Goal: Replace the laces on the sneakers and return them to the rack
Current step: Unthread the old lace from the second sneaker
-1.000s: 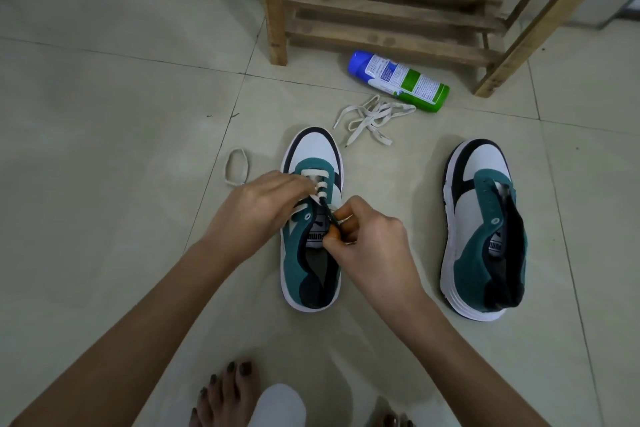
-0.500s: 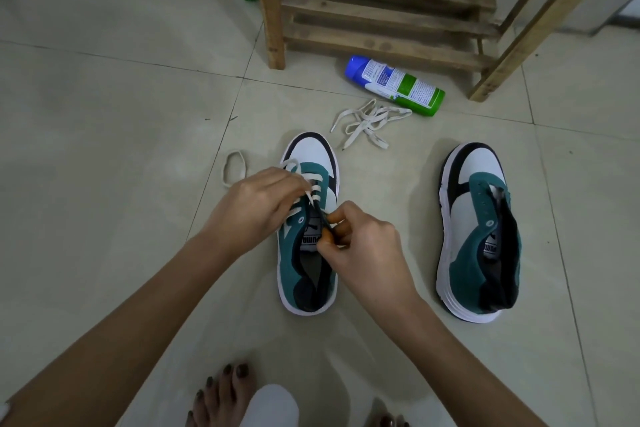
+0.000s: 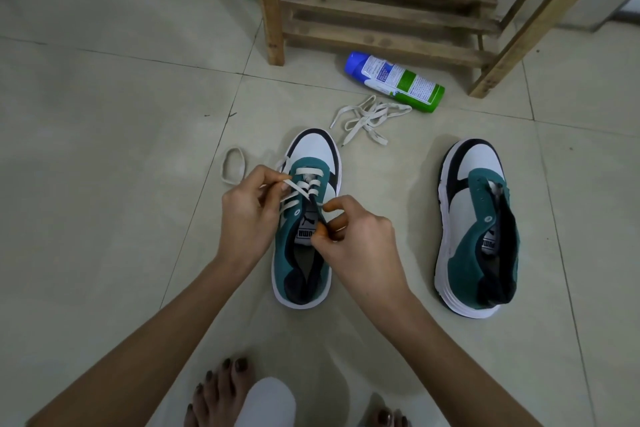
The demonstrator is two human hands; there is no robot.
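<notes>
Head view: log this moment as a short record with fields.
being laced: half-laced sneaker, on the floor between the hands
left hand: pinches the white lace
right hand: pinches that sneaker's dark eyelet edge
waiting: unlaced sneaker, to its right
loose laces: on the floor beyond the shoes
spray can: lying in front of the wooden rack

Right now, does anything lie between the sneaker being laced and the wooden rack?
Yes: a loose white lace and a spray can on its side lie between that sneaker and the rack.
</notes>
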